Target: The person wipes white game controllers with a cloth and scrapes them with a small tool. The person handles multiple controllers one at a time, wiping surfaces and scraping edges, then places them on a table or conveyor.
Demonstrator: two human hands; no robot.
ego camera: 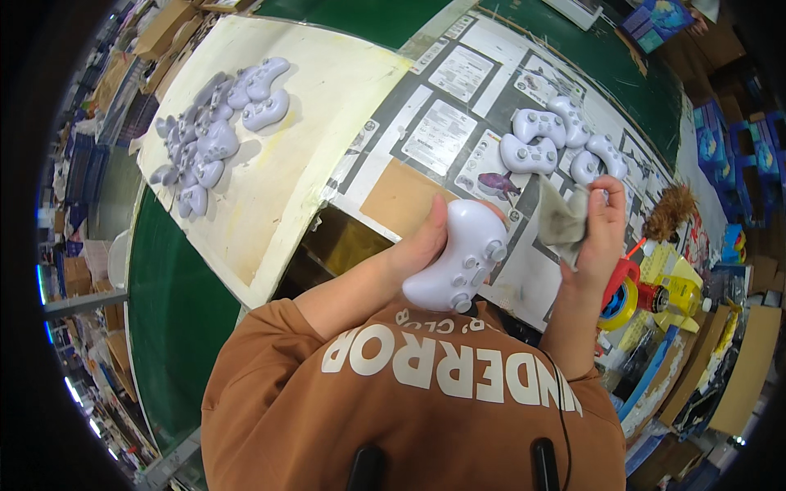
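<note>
My left hand point(427, 239) grips a white game controller point(454, 255) in front of my chest, its sticks and buttons facing the camera. To the right, my right hand point(602, 230) is raised and pinches a greyish cloth point(560, 215), which hangs from the fingers and does not touch the controller. Beyond the cloth, several white controllers point(529, 154) lie in a loose group on the printed cardboard surface point(377, 141). A larger pile of white controllers point(215, 140) lies on the cream board point(319, 80) at the left, some overlapping.
At the right stand a tape roll point(620, 307), a spray can point(652, 297) and a yellow bottle point(678, 294), near a brown tufted brush point(669, 212). An open gap point(331, 245) shows below the boards. Another person's hand point(698, 23) is at the top right.
</note>
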